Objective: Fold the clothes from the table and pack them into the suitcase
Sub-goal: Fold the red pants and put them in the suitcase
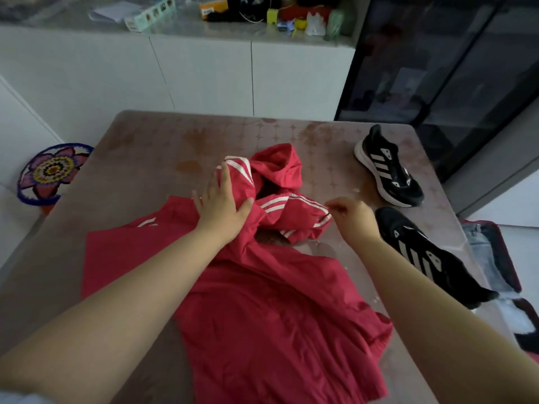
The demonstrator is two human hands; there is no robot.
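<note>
Our left hand [221,204] lies flat with fingers spread, pressing the red hooded jacket with white stripes [262,316] near its hood. Our right hand [355,218] curls its grip onto the striped sleeve's edge. The jacket sprawls across the brown patterned surface [145,147]. Beyond the right edge, the open red-rimmed suitcase [509,263] holds pale folded cloth [481,252].

Left hand [221,205], right hand [354,218] on jacket [262,316] (red)
</note>
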